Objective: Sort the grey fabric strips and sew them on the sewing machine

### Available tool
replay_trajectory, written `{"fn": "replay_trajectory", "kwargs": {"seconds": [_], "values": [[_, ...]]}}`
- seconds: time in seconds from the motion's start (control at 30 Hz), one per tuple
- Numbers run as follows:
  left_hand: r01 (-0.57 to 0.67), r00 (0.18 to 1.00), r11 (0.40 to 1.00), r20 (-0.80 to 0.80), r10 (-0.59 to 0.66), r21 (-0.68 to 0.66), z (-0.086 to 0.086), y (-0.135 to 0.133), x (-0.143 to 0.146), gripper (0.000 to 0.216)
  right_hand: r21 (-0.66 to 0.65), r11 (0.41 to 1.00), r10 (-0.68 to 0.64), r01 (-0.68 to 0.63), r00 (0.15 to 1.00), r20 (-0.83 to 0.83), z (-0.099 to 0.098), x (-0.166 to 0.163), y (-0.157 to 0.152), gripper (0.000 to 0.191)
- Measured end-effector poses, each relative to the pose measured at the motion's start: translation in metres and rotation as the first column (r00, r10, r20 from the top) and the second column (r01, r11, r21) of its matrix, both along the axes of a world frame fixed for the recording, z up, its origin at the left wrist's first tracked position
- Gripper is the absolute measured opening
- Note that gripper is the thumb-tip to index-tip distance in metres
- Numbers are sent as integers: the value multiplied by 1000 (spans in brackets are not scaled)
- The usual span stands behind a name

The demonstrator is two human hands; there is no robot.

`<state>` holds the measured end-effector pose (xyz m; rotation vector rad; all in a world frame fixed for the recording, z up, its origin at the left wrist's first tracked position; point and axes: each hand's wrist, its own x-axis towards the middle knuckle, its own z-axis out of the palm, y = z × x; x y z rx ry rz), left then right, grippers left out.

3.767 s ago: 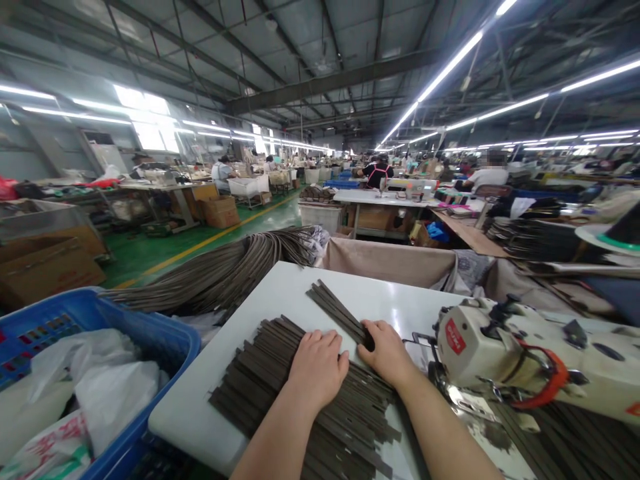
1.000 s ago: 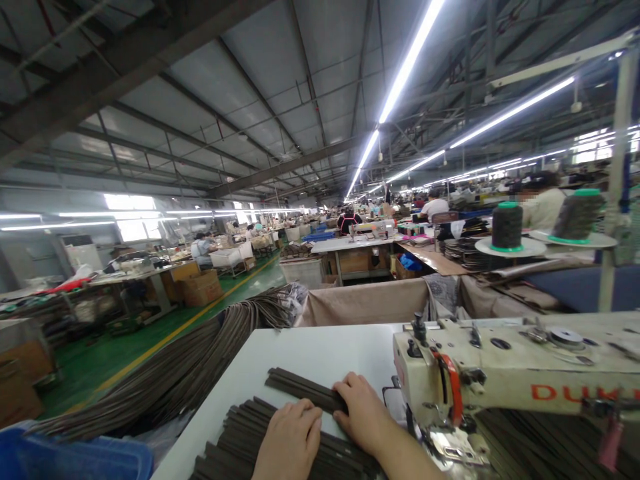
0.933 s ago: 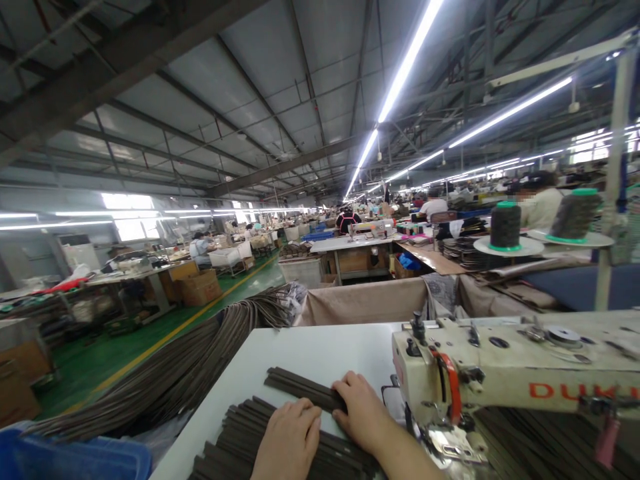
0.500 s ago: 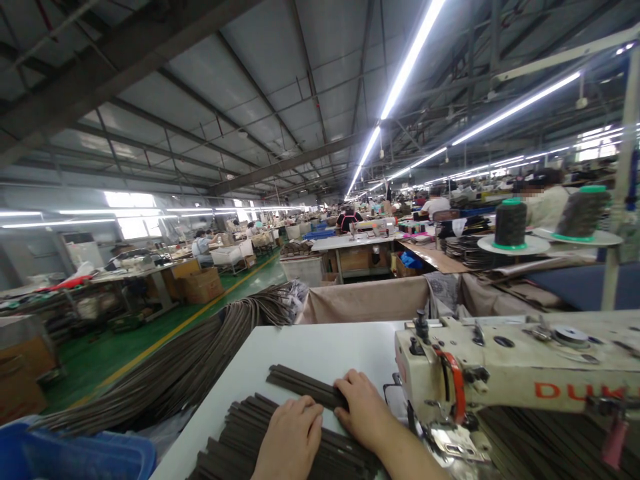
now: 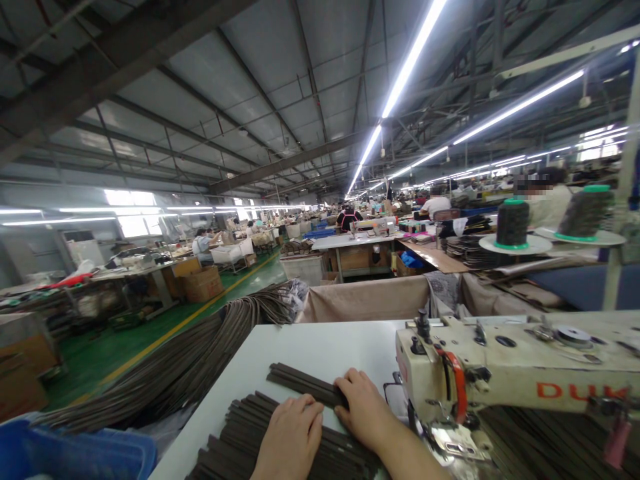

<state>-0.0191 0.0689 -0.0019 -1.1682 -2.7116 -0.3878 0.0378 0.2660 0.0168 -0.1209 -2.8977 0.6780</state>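
Note:
My left hand [image 5: 291,437] lies across a pile of dark brown-grey fabric strips [image 5: 245,427], its fingers bent together over the upper strips. What sits beneath the fingertips is partly hidden. My right hand [image 5: 367,410] has its thumb and fingers closed around the near end of a smaller bundle of strips [image 5: 300,380], set apart from the pile on the white table [image 5: 300,343]. Just right of that hand stands a cream sewing machine [image 5: 500,363] with an orange-red lever guard. More dark strips lie under its arm.
Long dark strips [image 5: 190,360] hang in a thick bunch beyond the table's left edge. A blue plastic tub [image 5: 95,453] is at the lower left. Behind the table stands a beige cloth-lined bin [image 5: 370,300]. Thread cones [image 5: 513,223] stand at right, and people sit at distant machines.
The camera view has shifted very slightly. Both hands and the strips stay where they were.

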Motion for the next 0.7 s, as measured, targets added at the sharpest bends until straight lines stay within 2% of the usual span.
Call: {"fn": "replay_trajectory", "kwargs": {"seconds": [0.7], "values": [[-9, 999, 1000, 44, 9, -19, 10, 2, 5, 39, 2, 1000, 1, -1, 1000, -7, 0, 1, -1, 33]]}}
